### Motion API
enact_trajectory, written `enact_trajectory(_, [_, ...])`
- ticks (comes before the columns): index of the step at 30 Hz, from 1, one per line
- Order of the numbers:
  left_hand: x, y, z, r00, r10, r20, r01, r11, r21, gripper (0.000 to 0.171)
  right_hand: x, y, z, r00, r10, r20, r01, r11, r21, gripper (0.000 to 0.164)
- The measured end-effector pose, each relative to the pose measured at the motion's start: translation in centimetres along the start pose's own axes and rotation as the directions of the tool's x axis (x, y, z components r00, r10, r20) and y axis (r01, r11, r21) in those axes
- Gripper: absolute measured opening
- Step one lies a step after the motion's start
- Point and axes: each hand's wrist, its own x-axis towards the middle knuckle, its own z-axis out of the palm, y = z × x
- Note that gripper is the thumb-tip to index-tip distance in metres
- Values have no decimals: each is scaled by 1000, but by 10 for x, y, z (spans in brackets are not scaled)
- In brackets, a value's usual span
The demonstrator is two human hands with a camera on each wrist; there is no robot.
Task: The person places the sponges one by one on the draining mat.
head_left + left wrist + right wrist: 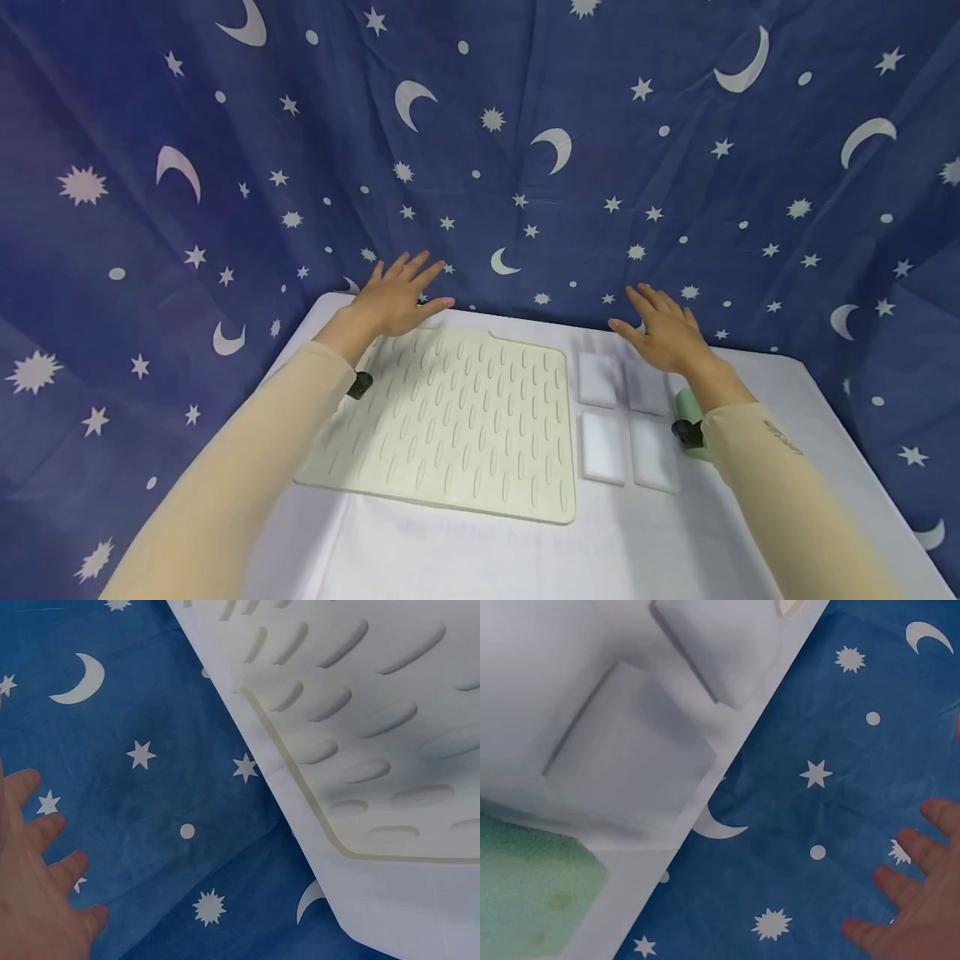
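Both hands are raised with fingers spread, and neither holds anything. In the head view my left hand [393,300] hovers over the far left corner of a cream ribbed mat [465,417]. My right hand [663,329] is above the back of several white rectangular blocks, among them a near-left block [602,448] and a near-right block [654,454]. A green sponge-like piece [687,406] lies beside the blocks, partly hidden by the right wrist. In the right wrist view the green piece [532,892] has a porous face with darker stains.
The mat and blocks lie on a table with a white cloth [465,558]. A dark blue curtain [480,167] with white moons and stars hangs behind the table and along its sides. A black wrist strap part [361,385] shows by the left forearm.
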Motion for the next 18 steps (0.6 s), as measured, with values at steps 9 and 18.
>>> enact_trajectory(9, [-25,-8,-5,1000,11,-18,-12,998,-69,80,-15,0,3,999,-44,-26,45,998,42,84])
enact_trajectory(18, [-49,-27,13,999,18,-35,-22,991,-130,77,-31,2,10,997,-70,-32,72,995,71,84])
